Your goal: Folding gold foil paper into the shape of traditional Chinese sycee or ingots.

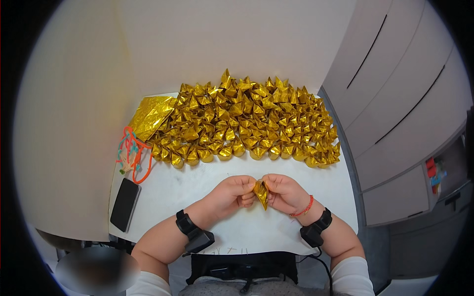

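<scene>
Left hand (236,193) and right hand (282,193) both pinch one gold paper piece (261,193) above the desk (197,190), near the folded heap (247,118). Fingertips are best kept close to the fold, pressing creases evenly.

White table (296,183), gold paper ingots (247,118), black phone (124,204)

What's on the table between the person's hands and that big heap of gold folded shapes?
Nothing: in the head view the white table is bare between the hands' gold paper piece and the heap of gold folded pieces.
</scene>
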Demonstrator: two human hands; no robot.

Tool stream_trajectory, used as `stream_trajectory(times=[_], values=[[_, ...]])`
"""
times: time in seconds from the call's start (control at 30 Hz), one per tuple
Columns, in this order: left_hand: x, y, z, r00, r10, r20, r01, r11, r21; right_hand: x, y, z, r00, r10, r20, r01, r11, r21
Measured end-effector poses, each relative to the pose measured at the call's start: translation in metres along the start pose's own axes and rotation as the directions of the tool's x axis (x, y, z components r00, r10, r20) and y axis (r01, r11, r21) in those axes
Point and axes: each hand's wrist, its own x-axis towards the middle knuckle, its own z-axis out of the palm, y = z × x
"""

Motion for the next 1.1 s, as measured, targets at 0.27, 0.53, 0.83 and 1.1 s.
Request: stream_trajectory(times=[0.27, 0.53, 0.83, 1.1], values=[[-0.001, 0.005, -0.001, 0.998, -0.042, 0.041, 0.048, 0.982, -0.180, 0.000, 0.003, 0.005, 0.999, -0.003, -0.051, 0.007, 0.998, 0.070], [-0.001, 0.003, 0.001, 0.994, -0.078, -0.073, 0.076, 0.997, -0.030, 0.001, 0.001, -0.010, 0.993, 0.066, 0.099, -0.077, 0.991, 0.106], [-0.002, 0.008, 0.004, 0.991, -0.114, -0.076, 0.113, 0.993, -0.010, 0.000, 0.003, -0.008, 0.997, 0.076, 0.004, -0.076, 0.993, 0.091], [0.000, 0.010, -0.001, 0.989, -0.125, -0.073, 0.121, 0.991, -0.055, 0.001, 0.003, -0.006, 0.998, 0.061, -0.003, -0.061, 0.992, 0.106]])
